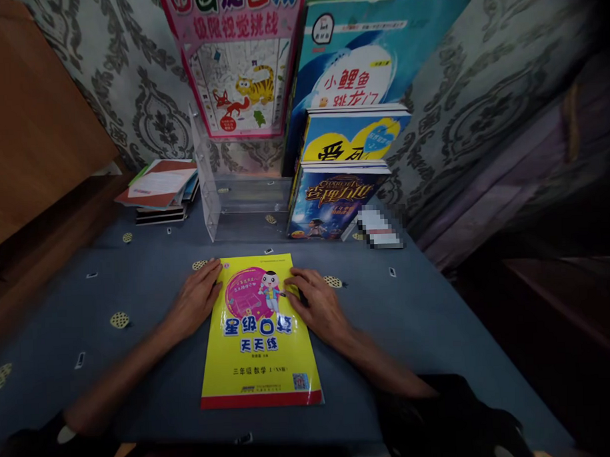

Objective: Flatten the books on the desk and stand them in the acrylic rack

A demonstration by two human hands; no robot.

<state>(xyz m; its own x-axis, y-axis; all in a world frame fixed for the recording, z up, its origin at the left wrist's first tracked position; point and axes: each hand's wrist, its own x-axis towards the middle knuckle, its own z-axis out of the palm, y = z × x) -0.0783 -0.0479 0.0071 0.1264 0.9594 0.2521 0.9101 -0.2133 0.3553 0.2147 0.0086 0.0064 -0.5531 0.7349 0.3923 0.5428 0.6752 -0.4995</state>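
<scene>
A yellow workbook (262,360) with a red bottom strip and a cartoon figure lies flat on the cloth-covered table, cover up. At its upper left edge, my left hand (198,297) holds the side with its fingers close together. Opposite it, my right hand (322,306) has bent fingers on the upper right edge, fingertips reaching over the cover. Behind the workbook stands a clear plastic book rack (246,197). Its right side holds upright books, with a dark blue storybook (334,204) in front and a yellow-and-blue book (354,137) behind it.
A pink puzzle book (244,84) and a large teal book (373,46) stand at the back of the rack. Left of it sits a stack of books and papers (161,183). A blurred-out pale item (381,227) lies to the right. Patterned wall covering (153,107) rises behind.
</scene>
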